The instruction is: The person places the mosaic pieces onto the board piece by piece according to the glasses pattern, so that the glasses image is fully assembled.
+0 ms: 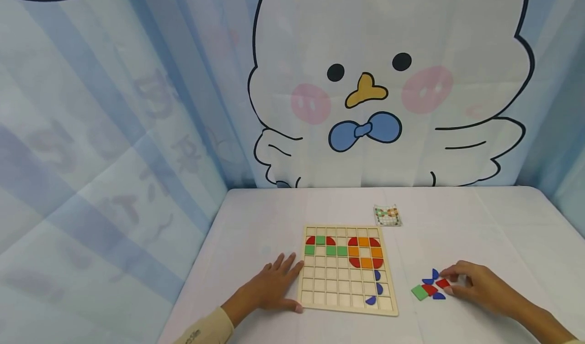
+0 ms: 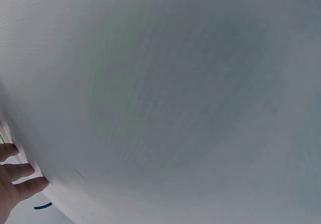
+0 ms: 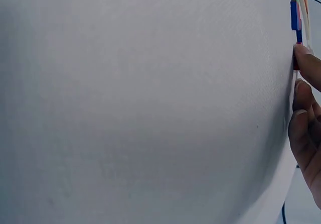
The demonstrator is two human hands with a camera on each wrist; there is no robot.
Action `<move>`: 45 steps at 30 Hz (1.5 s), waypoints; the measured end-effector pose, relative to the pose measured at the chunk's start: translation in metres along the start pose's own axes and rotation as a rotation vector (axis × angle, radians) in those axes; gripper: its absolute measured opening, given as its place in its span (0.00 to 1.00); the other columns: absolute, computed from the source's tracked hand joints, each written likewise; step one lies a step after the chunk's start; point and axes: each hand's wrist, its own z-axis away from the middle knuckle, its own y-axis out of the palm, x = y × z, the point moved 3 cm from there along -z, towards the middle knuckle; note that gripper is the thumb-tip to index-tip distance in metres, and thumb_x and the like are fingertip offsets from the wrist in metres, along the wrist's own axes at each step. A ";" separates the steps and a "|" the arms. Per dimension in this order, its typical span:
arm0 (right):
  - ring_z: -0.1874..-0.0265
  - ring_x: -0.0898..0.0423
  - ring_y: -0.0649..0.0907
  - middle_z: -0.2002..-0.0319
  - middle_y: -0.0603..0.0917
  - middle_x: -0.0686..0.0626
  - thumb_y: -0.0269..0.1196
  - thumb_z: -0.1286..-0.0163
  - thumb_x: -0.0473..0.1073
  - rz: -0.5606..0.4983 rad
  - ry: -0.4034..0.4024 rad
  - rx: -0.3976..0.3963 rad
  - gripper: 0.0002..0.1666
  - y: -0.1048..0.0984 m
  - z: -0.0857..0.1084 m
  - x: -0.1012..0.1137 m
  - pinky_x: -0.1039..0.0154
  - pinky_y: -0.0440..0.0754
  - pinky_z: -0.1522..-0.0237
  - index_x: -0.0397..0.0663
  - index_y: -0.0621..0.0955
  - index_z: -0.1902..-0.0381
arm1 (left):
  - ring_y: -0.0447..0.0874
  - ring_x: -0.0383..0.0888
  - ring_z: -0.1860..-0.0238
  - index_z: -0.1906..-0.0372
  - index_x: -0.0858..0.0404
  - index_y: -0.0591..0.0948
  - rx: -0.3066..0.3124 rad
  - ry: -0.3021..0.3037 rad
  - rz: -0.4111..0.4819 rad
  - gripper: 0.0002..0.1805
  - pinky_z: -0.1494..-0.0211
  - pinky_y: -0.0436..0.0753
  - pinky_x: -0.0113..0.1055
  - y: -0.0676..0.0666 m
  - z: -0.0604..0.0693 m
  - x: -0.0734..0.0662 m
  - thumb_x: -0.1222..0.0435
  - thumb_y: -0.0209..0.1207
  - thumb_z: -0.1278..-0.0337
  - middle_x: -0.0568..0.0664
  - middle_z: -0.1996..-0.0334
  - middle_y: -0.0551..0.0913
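Note:
A wooden grid board (image 1: 348, 286) lies on the white table, holding red, green, orange and blue flat pieces in some squares. Along its left edge rests my left hand (image 1: 275, 284), fingers spread, fingertips and thumb at the frame; only some fingers (image 2: 31, 188) show in the left wrist view. To the right of the board, my right hand (image 1: 485, 289) pinches a red piece (image 1: 443, 283) between thumb and index finger, low at the tabletop. Beside it lie another red piece (image 1: 429, 289), a green square (image 1: 419, 292) and several blue pieces (image 1: 439, 296).
A small card (image 1: 387, 216) with a coloured grid pattern lies behind the board's top right corner. The white tabletop (image 1: 484, 227) extends back to a curtain (image 1: 365, 166) printed with a cartoon bird. Another curtain (image 1: 114, 181) hangs along the left side.

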 end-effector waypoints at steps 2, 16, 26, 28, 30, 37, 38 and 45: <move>0.73 0.69 0.71 0.67 0.78 0.57 0.72 0.37 0.47 -0.002 0.008 0.003 0.15 0.000 -0.001 0.001 0.72 0.76 0.69 0.48 0.87 0.55 | 0.51 0.60 0.20 0.19 0.45 0.52 0.001 0.000 -0.003 0.60 0.29 0.69 0.60 0.000 0.000 0.000 0.20 0.51 0.56 0.51 0.18 0.49; 0.75 0.66 0.71 0.63 0.81 0.53 0.68 0.34 0.39 -0.119 0.002 0.068 0.12 0.005 -0.004 0.007 0.71 0.75 0.73 0.45 0.82 0.52 | 0.51 0.61 0.20 0.19 0.46 0.52 -0.001 0.003 -0.007 0.60 0.29 0.69 0.60 0.001 0.000 0.001 0.20 0.50 0.55 0.52 0.18 0.49; 0.74 0.65 0.74 0.66 0.80 0.53 0.67 0.33 0.40 -0.141 -0.006 0.040 0.15 0.003 -0.016 0.030 0.71 0.77 0.72 0.46 0.82 0.49 | 0.51 0.61 0.21 0.19 0.47 0.53 -0.003 0.008 0.007 0.60 0.29 0.69 0.60 -0.001 0.001 0.000 0.21 0.51 0.55 0.52 0.19 0.50; 0.76 0.63 0.75 0.67 0.79 0.52 0.66 0.32 0.40 -0.181 -0.011 0.055 0.15 0.005 -0.020 0.037 0.71 0.77 0.73 0.44 0.82 0.48 | 0.51 0.61 0.21 0.19 0.46 0.53 -0.002 0.005 0.006 0.60 0.29 0.69 0.60 -0.002 0.001 -0.001 0.21 0.51 0.55 0.52 0.19 0.50; 0.78 0.60 0.76 0.67 0.79 0.50 0.66 0.32 0.40 -0.232 -0.016 0.075 0.16 0.007 -0.025 0.044 0.70 0.78 0.74 0.42 0.82 0.48 | 0.51 0.61 0.20 0.19 0.46 0.53 0.002 0.000 0.003 0.60 0.29 0.69 0.60 -0.002 0.001 -0.001 0.21 0.51 0.55 0.52 0.18 0.50; 0.82 0.58 0.76 0.65 0.79 0.48 0.66 0.32 0.41 -0.322 -0.034 0.126 0.16 0.018 -0.047 0.069 0.67 0.79 0.78 0.40 0.83 0.48 | 0.52 0.61 0.21 0.19 0.46 0.53 0.012 -0.010 0.012 0.60 0.29 0.68 0.60 -0.004 0.002 -0.002 0.22 0.53 0.55 0.52 0.19 0.50; 0.83 0.59 0.76 0.65 0.79 0.48 0.66 0.32 0.41 -0.328 -0.045 0.130 0.16 0.019 -0.051 0.073 0.68 0.78 0.78 0.40 0.83 0.48 | 0.52 0.61 0.20 0.19 0.46 0.53 0.012 -0.011 0.010 0.60 0.29 0.68 0.60 -0.004 0.002 -0.002 0.21 0.52 0.55 0.51 0.19 0.50; 0.82 0.63 0.75 0.63 0.79 0.48 0.68 0.34 0.39 -0.366 -0.142 0.153 0.18 0.028 -0.073 0.101 0.69 0.78 0.78 0.37 0.83 0.48 | 0.52 0.61 0.21 0.19 0.46 0.54 0.007 -0.009 0.010 0.60 0.28 0.68 0.60 -0.005 0.003 -0.003 0.21 0.52 0.55 0.52 0.19 0.51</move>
